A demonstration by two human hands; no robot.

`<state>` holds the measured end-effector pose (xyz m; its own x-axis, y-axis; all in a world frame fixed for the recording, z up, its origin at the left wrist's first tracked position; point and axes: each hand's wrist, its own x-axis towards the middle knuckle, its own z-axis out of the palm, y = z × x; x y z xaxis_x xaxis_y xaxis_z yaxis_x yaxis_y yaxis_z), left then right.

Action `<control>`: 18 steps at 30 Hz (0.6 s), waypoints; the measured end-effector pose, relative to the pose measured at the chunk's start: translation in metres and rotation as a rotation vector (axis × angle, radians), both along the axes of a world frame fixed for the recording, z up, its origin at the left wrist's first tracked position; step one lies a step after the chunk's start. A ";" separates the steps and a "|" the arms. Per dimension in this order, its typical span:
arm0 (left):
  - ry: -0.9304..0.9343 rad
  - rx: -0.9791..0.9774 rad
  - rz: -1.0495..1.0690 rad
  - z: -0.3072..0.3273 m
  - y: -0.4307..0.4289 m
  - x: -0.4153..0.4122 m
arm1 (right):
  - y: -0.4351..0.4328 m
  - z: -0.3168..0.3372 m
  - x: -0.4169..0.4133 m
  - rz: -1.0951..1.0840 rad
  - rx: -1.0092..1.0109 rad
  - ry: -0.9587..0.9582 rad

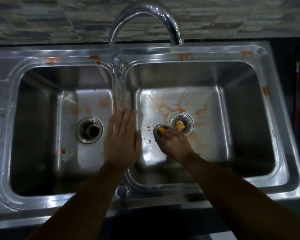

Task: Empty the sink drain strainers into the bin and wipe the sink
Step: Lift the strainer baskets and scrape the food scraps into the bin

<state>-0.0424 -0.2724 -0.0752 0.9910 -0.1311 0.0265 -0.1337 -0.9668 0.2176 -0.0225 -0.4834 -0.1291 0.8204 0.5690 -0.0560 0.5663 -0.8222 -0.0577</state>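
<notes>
Strainer number one, holding orange scraps, is sitting in your right grip, fingers curling round it, just beside strainer number two, which is resting in the right basin drain. Your left grip is lying flat, released, over the divider between the two basins.

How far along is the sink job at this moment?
Done: the left drain is open, with no strainer in it. In hand: the right hand grips a loose strainer holding scraps. Left: the seated strainer in the right basin is full, the orange stains are unwiped, and no bin is in view.
</notes>
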 end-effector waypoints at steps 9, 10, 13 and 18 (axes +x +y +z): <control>0.041 -0.052 -0.170 -0.007 -0.017 -0.023 | -0.003 -0.013 -0.004 0.015 -0.059 0.230; 0.040 -0.039 -0.173 -0.008 -0.016 -0.022 | -0.007 -0.014 -0.003 0.000 0.008 0.282; 0.021 -0.025 -0.178 -0.011 -0.017 -0.022 | -0.021 -0.014 -0.001 -0.146 0.294 0.166; -0.036 -0.040 -0.186 -0.016 -0.016 -0.022 | -0.056 -0.025 0.019 -0.507 0.130 0.366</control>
